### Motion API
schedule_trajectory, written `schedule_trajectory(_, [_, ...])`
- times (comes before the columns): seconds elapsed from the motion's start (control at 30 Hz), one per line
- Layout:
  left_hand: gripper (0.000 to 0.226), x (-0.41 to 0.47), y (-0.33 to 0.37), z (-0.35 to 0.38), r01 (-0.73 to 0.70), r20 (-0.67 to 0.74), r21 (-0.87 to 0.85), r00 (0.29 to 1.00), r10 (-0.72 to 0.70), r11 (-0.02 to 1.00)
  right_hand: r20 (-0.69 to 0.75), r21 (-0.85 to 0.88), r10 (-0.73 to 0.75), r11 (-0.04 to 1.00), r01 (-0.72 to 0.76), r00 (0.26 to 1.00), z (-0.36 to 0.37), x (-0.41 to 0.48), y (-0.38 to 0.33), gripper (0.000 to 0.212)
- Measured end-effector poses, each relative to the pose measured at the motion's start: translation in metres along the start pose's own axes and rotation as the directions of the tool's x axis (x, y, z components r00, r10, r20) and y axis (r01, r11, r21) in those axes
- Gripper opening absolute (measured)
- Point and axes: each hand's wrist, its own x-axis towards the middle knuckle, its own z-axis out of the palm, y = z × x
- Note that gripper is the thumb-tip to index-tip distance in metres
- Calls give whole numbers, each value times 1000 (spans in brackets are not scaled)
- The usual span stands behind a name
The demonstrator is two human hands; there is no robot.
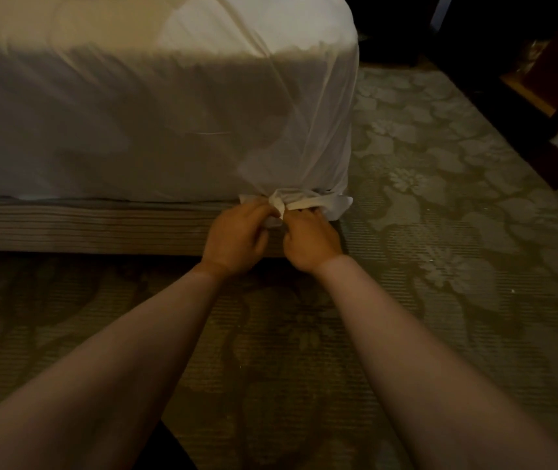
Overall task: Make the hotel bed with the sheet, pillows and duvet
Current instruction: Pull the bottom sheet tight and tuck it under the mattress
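Observation:
A white sheet [155, 123] covers the mattress and hangs down its side to the bed base [84, 225]. At the mattress's lower right corner the sheet's loose end is bunched into a twisted knot [291, 200]. My left hand [236, 237] pinches the bunched cloth from the left. My right hand [311, 240] grips it from below on the right. Both hands sit close together against the base's top edge. Pillows and duvet are not in view.
Green carpet with a leaf pattern [440, 205] spreads around the bed corner and under my arms. Dark wooden furniture [541, 96] stands at the upper right, beyond the corner.

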Motion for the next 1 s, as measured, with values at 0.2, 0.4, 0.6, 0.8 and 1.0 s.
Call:
schedule_trajectory(0.2, [55, -3, -22, 11, -97, 106, 175, 991, 79, 980, -102, -10, -55, 998, 55, 993, 2, 13, 5, 40])
schedule_trajectory(0.4, [56, 4, -33, 25, -50, 67, 242, 997, 35, 969, -135, -33, -19, 999, 15, 991, 6, 30, 0, 35])
schedule_trajectory(0.6, [44, 32, -39, 41, 162, -16, 219, 987, -163, 962, 53, -177, 18, 984, -9, 998, 2, 71, -14, 24])
schedule_trajectory(0.8, [56, 40, -29, 34, 277, 24, 201, 958, -287, 940, 137, -180, 70, 983, -44, 988, -3, 91, -4, 37])
schedule_trajectory(1.0, [54, 27, -21, 24, 278, 72, 137, 954, -289, 951, 195, -225, 52, 974, -7, 979, 2, 90, -5, 40])
